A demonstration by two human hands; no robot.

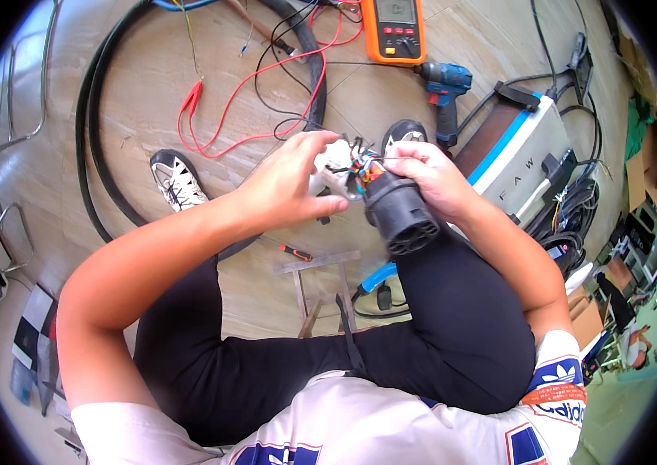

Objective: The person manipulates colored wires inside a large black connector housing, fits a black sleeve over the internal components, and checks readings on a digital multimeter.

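Above my right knee, my right hand (pixel 431 180) is closed on a black round multi-pin connector (pixel 402 217), its holed face tilted toward me. Thumb and forefinger pinch near a bundle of thin coloured wires (pixel 365 167) at the connector's back. My left hand (pixel 289 182) curves around a whitish plastic part (pixel 334 177) beside those wires, thumb below and fingers above. Its far fingers are partly hidden, and the exact shape of the part is hard to make out.
Ahead on the tiled floor lie an orange multimeter (pixel 394 31), red test leads (pixel 220 124), a blue cordless driver (pixel 446 89) and a thick black cable coil (pixel 92 139). A white and blue case (pixel 526 147) stands right. An orange-handled tool (pixel 296 253) and metal frame (pixel 320 263) sit between my legs.
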